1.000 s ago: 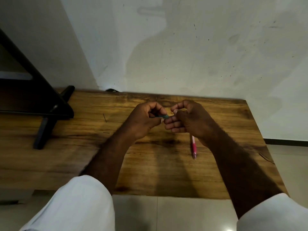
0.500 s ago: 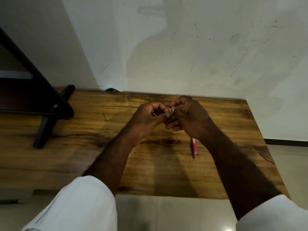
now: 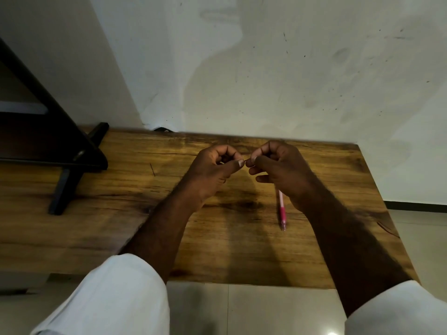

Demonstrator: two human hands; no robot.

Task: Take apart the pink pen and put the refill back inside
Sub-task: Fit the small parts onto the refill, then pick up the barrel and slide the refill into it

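Note:
The pink pen (image 3: 281, 211) lies on the wooden table (image 3: 121, 213), tip pointing toward me, its far end hidden under my right hand (image 3: 278, 170). My left hand (image 3: 215, 168) and my right hand are raised over the table's far middle, fingertips almost touching. Both pinch a thin dark pen part (image 3: 246, 161) that bridges the small gap between them. Only a sliver of it shows, so I cannot tell which part it is. The other fingers are curled in.
A black stand (image 3: 72, 165) with a long foot sits on the table's left end. The white wall rises right behind the table's far edge. The table's right edge drops to a tiled floor (image 3: 423, 238).
My hands have drawn slightly apart and turned. The dark grey piece seen between the fingers one second ago no longer shows. The pink pen on the table has not moved.

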